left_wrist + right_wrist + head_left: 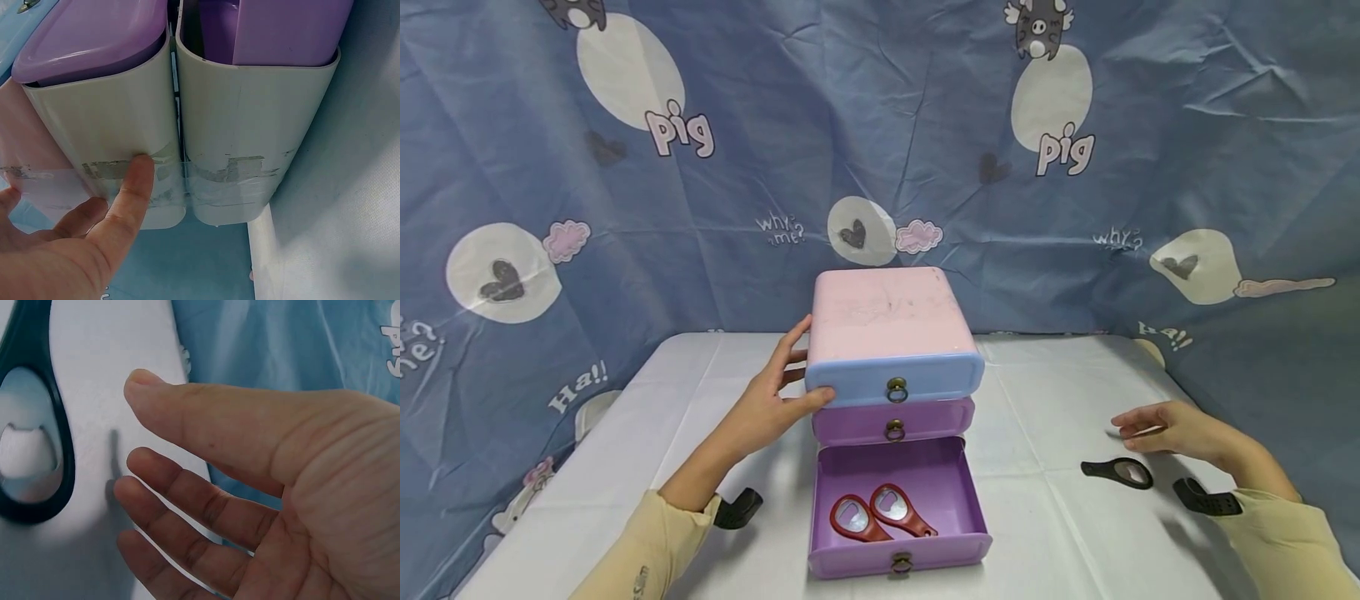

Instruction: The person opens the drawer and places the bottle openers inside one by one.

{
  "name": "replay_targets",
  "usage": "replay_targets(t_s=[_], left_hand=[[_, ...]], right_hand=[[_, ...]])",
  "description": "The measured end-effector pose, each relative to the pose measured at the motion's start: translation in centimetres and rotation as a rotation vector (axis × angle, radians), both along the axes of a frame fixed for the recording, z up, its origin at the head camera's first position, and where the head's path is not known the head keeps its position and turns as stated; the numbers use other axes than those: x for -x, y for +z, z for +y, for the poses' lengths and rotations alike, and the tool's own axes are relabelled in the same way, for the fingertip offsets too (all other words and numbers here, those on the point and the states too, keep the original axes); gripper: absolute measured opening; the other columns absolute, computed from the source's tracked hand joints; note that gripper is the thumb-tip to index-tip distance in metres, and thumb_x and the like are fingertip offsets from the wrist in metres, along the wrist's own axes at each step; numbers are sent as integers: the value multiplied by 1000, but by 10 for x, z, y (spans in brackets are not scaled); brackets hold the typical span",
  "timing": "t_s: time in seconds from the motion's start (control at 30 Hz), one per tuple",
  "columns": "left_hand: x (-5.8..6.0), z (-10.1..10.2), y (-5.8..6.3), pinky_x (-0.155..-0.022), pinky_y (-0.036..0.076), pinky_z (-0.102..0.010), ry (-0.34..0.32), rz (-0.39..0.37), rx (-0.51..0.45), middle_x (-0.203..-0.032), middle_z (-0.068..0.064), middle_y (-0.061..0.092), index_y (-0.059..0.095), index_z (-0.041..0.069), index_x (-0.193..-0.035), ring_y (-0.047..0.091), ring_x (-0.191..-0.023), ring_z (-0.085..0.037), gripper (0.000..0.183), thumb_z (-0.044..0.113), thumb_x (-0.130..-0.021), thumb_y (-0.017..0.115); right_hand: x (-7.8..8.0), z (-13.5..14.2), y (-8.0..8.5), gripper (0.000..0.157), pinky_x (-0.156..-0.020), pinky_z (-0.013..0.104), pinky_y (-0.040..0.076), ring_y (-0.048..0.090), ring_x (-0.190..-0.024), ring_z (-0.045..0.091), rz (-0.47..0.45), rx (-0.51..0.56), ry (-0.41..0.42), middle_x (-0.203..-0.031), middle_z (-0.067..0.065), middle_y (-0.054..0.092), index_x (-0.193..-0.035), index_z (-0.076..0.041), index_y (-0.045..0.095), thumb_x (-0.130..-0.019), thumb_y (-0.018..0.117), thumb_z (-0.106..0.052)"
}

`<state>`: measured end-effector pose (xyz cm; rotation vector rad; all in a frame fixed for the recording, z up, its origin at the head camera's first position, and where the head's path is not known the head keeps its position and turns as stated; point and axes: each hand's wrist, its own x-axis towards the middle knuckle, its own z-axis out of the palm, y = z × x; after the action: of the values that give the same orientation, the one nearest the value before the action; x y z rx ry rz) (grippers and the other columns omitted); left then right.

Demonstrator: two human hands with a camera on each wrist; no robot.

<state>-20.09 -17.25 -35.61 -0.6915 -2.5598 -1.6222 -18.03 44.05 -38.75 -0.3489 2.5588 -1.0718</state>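
Observation:
A stacked three-drawer box (883, 312) with a pink top stands mid-table. My left hand (775, 408) rests against its left side, the thumb at the front corner of the blue top drawer (857, 382). In the left wrist view, extended fingers (128, 200) touch the box's side walls near some clear tape. Inside the pulled-out purple bottom drawer (940, 492) lie two red bottle openers (852, 518). My right hand (1183, 433) holds nothing, its fingers loosely bent, just beyond a black bottle opener (1116, 472) on the table. In the right wrist view that opener (62, 444) appears beside the hand.
The purple middle drawer (850, 425) is closed under the blue one. White cloth (1030, 517) covers the table. A blue printed curtain (880, 125) hangs behind the box and along both sides. Black bands (1206, 497) are on both wrists.

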Motion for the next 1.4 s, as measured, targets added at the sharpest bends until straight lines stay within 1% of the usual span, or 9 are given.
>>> replay_targets(t_s=[0.1, 0.2, 0.4, 0.6, 0.73, 0.93, 1.03, 1.17, 1.4], left_hand=[[0, 0, 1, -105, 57, -61, 3, -6, -2, -168, -17, 37, 13, 61, -165, 47, -151, -46, 97, 39, -98, 79], [0, 0, 1, -106, 56, -62, 4, -3, 0, -168, -17, 38, 13, 61, -166, 47, -151, -46, 97, 39, -98, 79], [-1, 0, 2, -106, 55, -63, 5, 3, 7, -168, -16, 38, 12, 60, -166, 47, -151, -46, 97, 40, -98, 79], [-2, -1, 3, -105, 56, -62, 4, 2, 10, -168, -18, 37, 12, 55, -168, 46, -151, -48, 98, 40, -98, 78], [-2, -2, 3, -105, 56, -63, 8, 9, 10, -168, -19, 38, 12, 54, -169, 46, -151, -48, 98, 40, -98, 78], [-2, -2, 0, -105, 56, -62, -2, 11, 6, -168, -18, 38, 11, 54, -169, 47, -151, -47, 98, 39, -98, 78], [-3, -2, -3, -103, 58, -60, 0, -4, 2, -168, -19, 37, 12, 54, -169, 46, -151, -48, 98, 39, -98, 78], [-4, -3, -3, -102, 59, -60, 3, 2, 1, -168, -20, 37, 12, 51, -170, 46, -151, -50, 98, 40, -98, 78], [-2, -1, 1, -103, 58, -61, -12, 8, -1, -168, -20, 36, 10, 50, -170, 44, -152, -49, 100, 39, -98, 78]], right_hand=[[0, 3, -3, 54, -88, 18, 59, 65, -107, -13, -23, 17, -3, -141, 37, 63, -142, 21, 54, -105, 69, -16], [1, 3, -5, 52, -87, 17, 58, 65, -105, -14, -36, 33, -3, -141, 39, 62, -141, 23, 54, -106, 68, -13], [2, 2, -10, 49, -86, 17, 59, 66, -102, -13, -28, 54, 3, -137, 40, 64, -137, 25, 56, -104, 69, -9], [1, 2, -10, 47, -88, 19, 59, 65, -104, -13, -62, 72, 14, -139, 40, 62, -138, 24, 55, -105, 67, -7], [-2, 0, -8, 48, -87, 17, 56, 65, -104, -13, -71, 65, 14, -140, 39, 62, -138, 23, 56, -105, 68, -10], [-9, -1, -11, 49, -82, 18, 55, 66, -96, -5, -60, 48, 27, -128, 29, 71, -135, 26, 56, -101, 73, -6], [-12, -3, -14, 49, -80, 19, 56, 65, -94, -3, -46, 31, 17, -125, 26, 73, -133, 24, 59, -98, 77, -7], [-17, -7, -17, 51, -79, 21, 56, 65, -95, -1, -41, 19, -5, -122, 23, 75, -133, 22, 61, -95, 80, -7], [-26, -12, -18, 55, -79, 21, 57, 65, -98, -3, -22, 11, -14, -125, 29, 73, -132, 23, 60, -89, 84, -3]])
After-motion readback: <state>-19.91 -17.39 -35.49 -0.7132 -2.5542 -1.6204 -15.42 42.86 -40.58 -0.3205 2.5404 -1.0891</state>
